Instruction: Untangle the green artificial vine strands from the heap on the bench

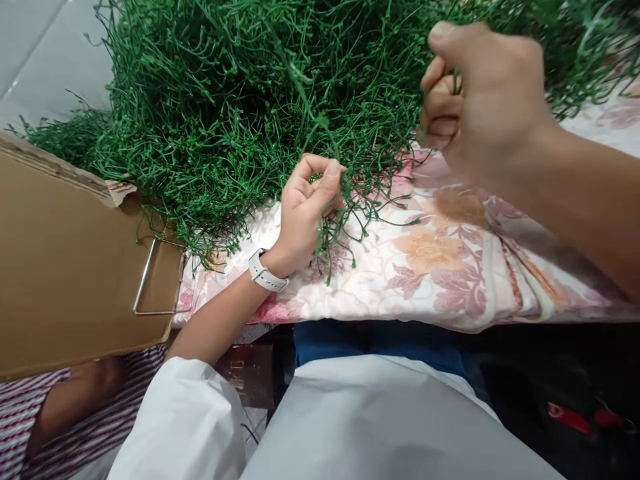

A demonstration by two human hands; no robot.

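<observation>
Sprigs pinched in L hand, R hand clenched, contents unclear; light grip prob. best w/ green tangle beyond.

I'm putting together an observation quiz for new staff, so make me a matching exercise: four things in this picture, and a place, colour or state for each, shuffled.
Things:
1. Left hand
2. Wrist strap
3. Cardboard
4. Cloth

Descriptions:
A. Pale, worn on a forearm
B. Floral-patterned, partly covered by greenery
C. Fingers closed on green strands
D. Brown, at the picture's left edge

Pairs: 1-C, 2-A, 3-D, 4-B.
</observation>
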